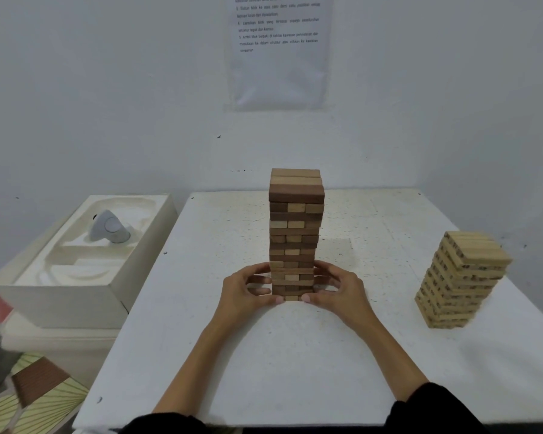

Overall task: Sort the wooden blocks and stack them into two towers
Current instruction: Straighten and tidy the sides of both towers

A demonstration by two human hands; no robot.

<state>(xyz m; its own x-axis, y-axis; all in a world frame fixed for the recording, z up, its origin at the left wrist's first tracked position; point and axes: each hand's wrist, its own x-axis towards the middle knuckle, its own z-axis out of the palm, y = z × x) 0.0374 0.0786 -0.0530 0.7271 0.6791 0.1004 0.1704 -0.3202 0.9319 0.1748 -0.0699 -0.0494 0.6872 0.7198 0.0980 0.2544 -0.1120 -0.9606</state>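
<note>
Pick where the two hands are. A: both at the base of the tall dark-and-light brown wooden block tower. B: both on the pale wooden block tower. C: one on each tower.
A: the left hand and right hand cup the lowest layers of the tall dark-and-light brown wooden block tower from either side; the pale wooden block tower stands apart, untouched.

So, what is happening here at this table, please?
A person is working with two bare hands. The left hand and the right hand curl round the bottom layers of a tall tower of dark and light brown wooden blocks, one hand on each side. This tower stands upright in the middle of the white table. A second tower of pale wooden blocks stands apart on the right, and no hand touches it.
</note>
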